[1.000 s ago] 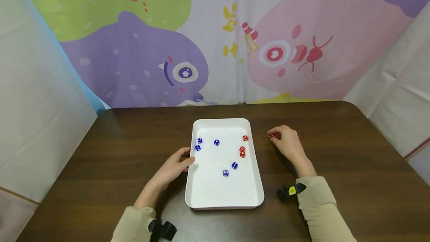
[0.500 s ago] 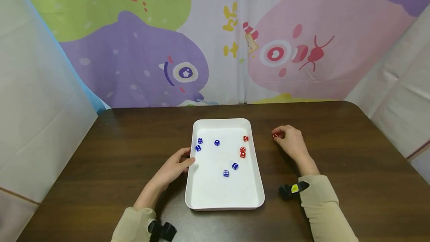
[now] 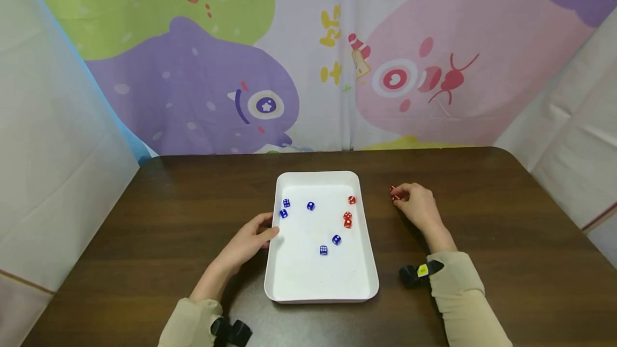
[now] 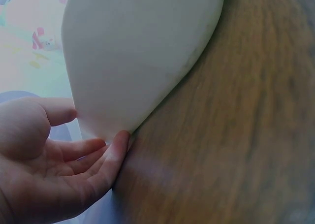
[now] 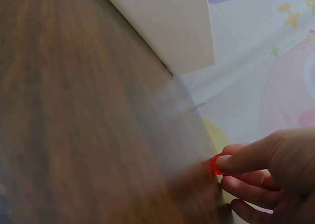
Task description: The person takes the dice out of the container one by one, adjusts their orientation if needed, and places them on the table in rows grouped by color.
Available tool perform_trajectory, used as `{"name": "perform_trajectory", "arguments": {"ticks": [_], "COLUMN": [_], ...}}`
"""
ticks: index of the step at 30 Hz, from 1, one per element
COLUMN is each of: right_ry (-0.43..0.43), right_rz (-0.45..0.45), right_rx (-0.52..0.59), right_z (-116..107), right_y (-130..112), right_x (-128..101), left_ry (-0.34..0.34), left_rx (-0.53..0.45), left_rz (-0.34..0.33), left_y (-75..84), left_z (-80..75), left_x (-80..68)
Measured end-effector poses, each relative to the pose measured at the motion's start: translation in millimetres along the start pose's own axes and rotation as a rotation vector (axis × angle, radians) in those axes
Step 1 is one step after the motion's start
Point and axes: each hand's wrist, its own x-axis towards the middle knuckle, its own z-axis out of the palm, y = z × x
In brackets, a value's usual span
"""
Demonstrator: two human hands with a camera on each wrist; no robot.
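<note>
A white tray (image 3: 308, 283) lies on the table. Its left side is held by my left hand (image 3: 250, 239), thumb on the rim and fingers against the outer wall and lower edge (image 4: 118, 140). To the tray's right, my right hand (image 3: 418, 205) pinches a red die (image 5: 216, 164) between thumb and fingertips, low over the tabletop. A second red die (image 3: 392, 188) shows just beyond those fingertips; whether the hand touches it, I cannot tell. Inside the tray, three red dice sit near the right wall, among them a die (image 3: 352, 200). Several blue dice, one of them a die (image 3: 310, 206), are scattered left and centre.
The dark wooden table (image 3: 506, 218) extends on both sides of the tray. A cartoon-printed curtain (image 3: 308, 58) hangs behind its far edge, with pale sheets at left and right. Black wrist cameras (image 3: 409, 276) are strapped at both cuffs.
My right hand has shifted slightly to the right, away from the tray, with red at its fingertips; a second red die now shows there. The left hand and tray have stayed put.
</note>
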Motion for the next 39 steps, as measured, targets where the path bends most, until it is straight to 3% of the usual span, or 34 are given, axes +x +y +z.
{"name": "perform_trajectory", "arguments": {"ticks": [30, 39], "right_ry": [0.021, 0.030], "right_rz": [-0.030, -0.013], "right_rx": [0.008, -0.043], "right_z": [1, -1], "right_y": [-2, -10], "right_x": [-1, -5], "left_ry": [-0.006, 0.007], "left_rx": [-0.021, -0.026], "left_rz": [0.008, 0.004], "left_y": [0.3, -1.6], "left_z": [-0.2, 0.7], "left_x": [1.1, 0.4]}}
